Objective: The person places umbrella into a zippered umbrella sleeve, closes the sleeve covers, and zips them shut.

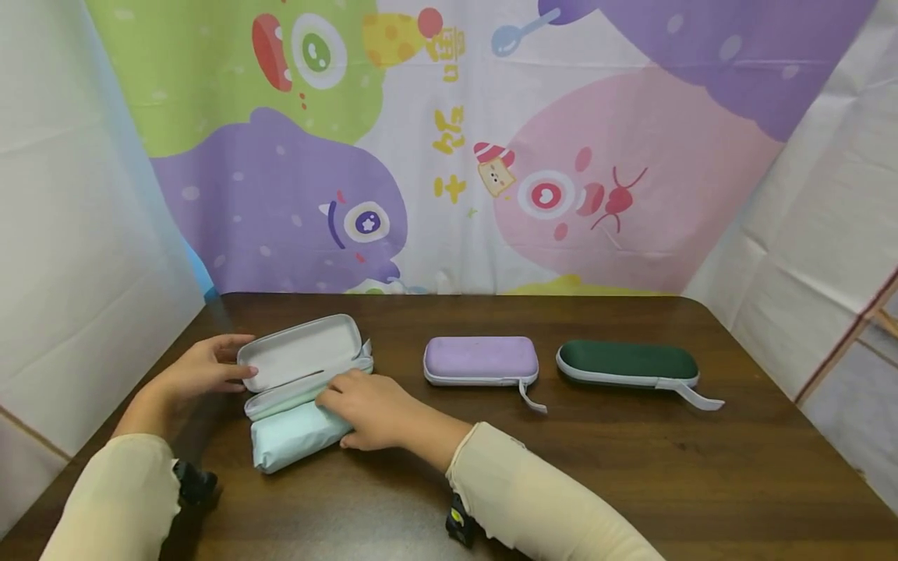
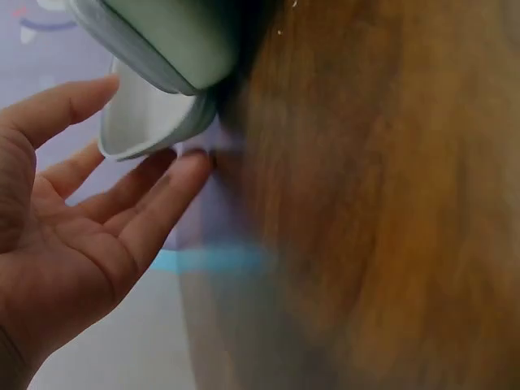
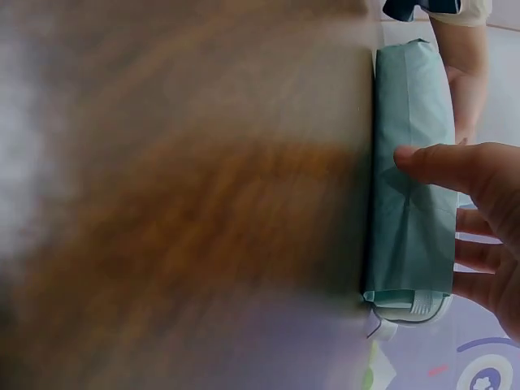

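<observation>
Case (image 1: pixel 302 352) lies open beside a pale-blue bundle (image 1: pixel 295 438).

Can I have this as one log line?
left hand: at end of open oblong grey-lined case; right hand: grips long light-blue fabric bundle

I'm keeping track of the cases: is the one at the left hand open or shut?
Open: in the head view the case shows its pale inside, with the left hand at one end.
</observation>
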